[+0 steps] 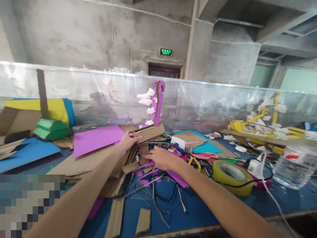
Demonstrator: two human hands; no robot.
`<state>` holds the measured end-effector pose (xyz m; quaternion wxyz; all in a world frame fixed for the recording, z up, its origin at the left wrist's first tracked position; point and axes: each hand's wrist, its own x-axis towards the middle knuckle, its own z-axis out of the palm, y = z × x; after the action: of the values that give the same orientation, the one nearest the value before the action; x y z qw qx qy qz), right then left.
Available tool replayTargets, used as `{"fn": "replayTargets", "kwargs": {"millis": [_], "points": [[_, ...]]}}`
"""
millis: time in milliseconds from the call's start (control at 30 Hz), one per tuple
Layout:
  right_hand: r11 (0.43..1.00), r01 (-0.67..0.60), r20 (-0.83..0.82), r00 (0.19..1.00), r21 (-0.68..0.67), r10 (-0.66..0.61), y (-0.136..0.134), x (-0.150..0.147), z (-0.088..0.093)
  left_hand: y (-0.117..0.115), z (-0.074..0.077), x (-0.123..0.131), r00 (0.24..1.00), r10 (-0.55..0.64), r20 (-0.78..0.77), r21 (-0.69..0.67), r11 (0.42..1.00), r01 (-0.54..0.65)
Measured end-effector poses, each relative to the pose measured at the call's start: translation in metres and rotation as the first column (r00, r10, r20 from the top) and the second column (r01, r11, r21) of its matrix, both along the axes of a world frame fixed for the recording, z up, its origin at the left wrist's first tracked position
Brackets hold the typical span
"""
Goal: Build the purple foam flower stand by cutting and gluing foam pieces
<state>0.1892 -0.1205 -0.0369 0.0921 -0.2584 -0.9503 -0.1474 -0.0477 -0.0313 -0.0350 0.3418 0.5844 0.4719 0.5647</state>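
Observation:
My left hand (128, 141) is closed on the left end of a brown cardboard base (149, 132). A purple cardboard upright (157, 103) with white paper flowers (146, 99) stands on that base. My right hand (161, 158) rests palm down on purple paper scraps (174, 177) and cardboard pieces just in front of the base, fingers curled inward; what they hold, if anything, is hidden. A purple paper sheet (97, 138) lies left of my left hand.
A yellow tape roll (231, 177), a black cable and a white cable (269, 193) lie right. A clear plastic bottle (294, 165) stands far right. Yellow-handled scissors (194, 162), a green folded shape (51, 129), a yellow flower piece (264, 127) and a perforated metal screen (198, 99) surround the blue table (203, 205).

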Motion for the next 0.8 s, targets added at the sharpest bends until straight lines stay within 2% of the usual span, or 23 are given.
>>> {"fn": "replayTargets", "kwargs": {"millis": [167,233,300,367,500,667,733,800], "points": [[1.000,0.022,-0.006,1.000,0.008,-0.022,-0.001,-0.002,-0.002,-0.004,0.001,0.001,1.000,0.014,0.003,0.006,1.000,-0.014],[0.999,-0.017,-0.075,0.997,-0.036,0.015,0.000,-0.003,0.001,-0.006,0.003,0.002,1.000,0.007,0.016,0.004,1.000,-0.007],[0.990,-0.083,-0.223,0.973,-0.110,0.057,0.001,-0.003,0.005,-0.009,0.005,0.004,1.000,0.005,0.029,-0.003,1.000,-0.005],[0.972,-0.138,-0.420,0.906,-0.193,0.045,0.001,-0.002,0.011,-0.012,0.008,0.005,0.999,0.009,0.034,-0.018,1.000,-0.008],[0.909,-0.205,-0.713,0.689,-0.363,-0.130,0.002,0.005,0.023,-0.017,0.013,0.008,0.999,-0.009,0.046,-0.031,0.999,0.010],[0.810,-0.363,-0.852,0.436,-0.460,-0.289,0.007,0.016,0.030,-0.020,0.013,0.008,0.999,-0.005,0.051,-0.071,0.997,0.008],[0.792,-0.403,-0.871,0.381,-0.458,-0.310,0.009,0.019,0.031,-0.017,0.012,0.008,0.999,-0.001,0.052,-0.078,0.997,0.005],[0.794,-0.401,-0.875,0.362,-0.457,-0.321,0.010,0.021,0.032,-0.015,0.010,0.008,0.999,-0.014,0.044,-0.075,0.997,0.017]]}}
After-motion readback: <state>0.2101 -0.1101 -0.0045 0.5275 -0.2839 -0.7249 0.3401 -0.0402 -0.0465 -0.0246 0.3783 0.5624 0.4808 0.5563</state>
